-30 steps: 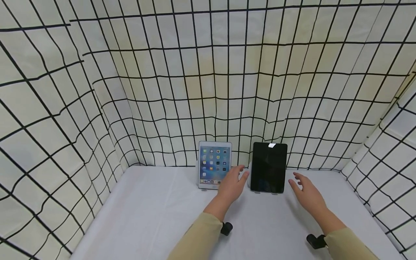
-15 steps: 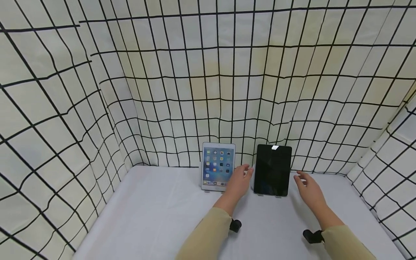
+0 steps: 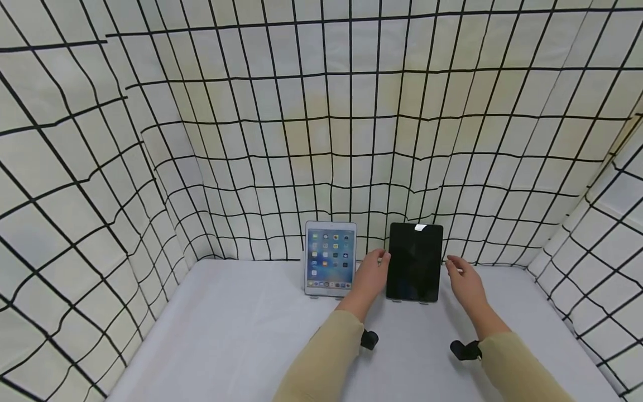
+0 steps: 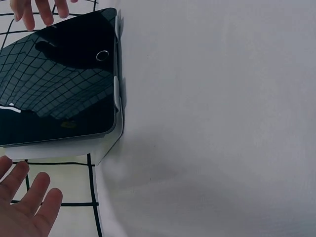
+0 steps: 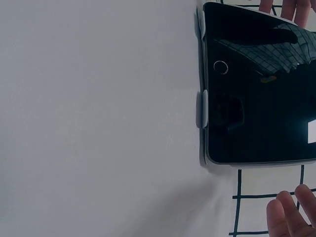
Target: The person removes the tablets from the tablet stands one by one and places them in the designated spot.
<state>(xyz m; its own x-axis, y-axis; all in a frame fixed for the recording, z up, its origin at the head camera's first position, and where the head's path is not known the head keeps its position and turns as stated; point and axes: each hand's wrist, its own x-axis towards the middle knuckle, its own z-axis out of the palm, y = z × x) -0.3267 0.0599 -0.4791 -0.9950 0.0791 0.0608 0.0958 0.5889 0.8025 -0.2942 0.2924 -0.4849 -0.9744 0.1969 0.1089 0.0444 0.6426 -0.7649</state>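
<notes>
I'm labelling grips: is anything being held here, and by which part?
Nothing seems held: the left hand and right hand flank the black tablet without gripping it; whether the left one touches its edge is unclear.

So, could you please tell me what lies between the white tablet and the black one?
In the head view, the person's left grip lies between the white tablet and the black tablet, with the gridded wall behind.

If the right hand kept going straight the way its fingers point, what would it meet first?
Most likely the black tablet, at its right edge, though the exact depth is unclear.
</notes>
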